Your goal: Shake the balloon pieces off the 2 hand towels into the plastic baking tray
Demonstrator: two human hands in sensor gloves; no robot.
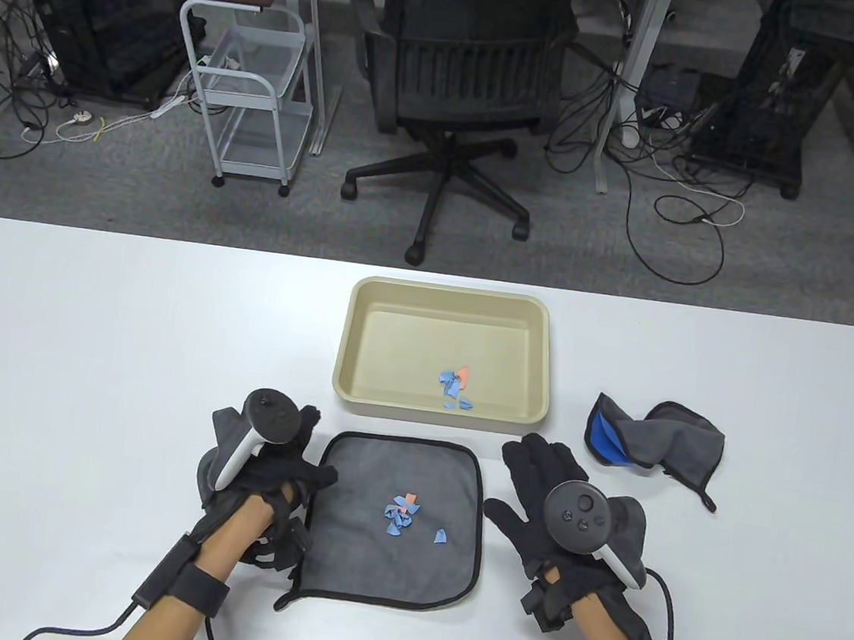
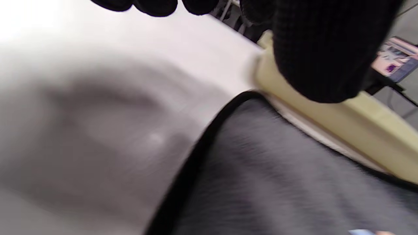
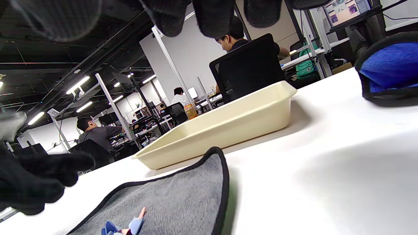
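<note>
While the white table (image 1: 89, 345) carries everything, cream baking tray (image 1: 445, 352) holds some balloon bits (image 1: 454, 388). Flat grey towel (image 1: 390, 522) just below it has more pieces (image 1: 400, 514); crumpled towel (image 1: 650, 443) lies right. Left hand (image 1: 267, 463) at flat towel's left edge, grip unclear. Right hand (image 1: 553, 501) flat, fingers spread, holding nothing.

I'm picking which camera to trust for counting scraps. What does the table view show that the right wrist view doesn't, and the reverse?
Only the table view shows the scraps inside the tray, the whole crumpled towel, and the backs of the left hand and right hand. Only the right wrist view shows the tray's outer side wall and people seated behind. Both show the tray, the flat towel and the scraps on it.
</note>
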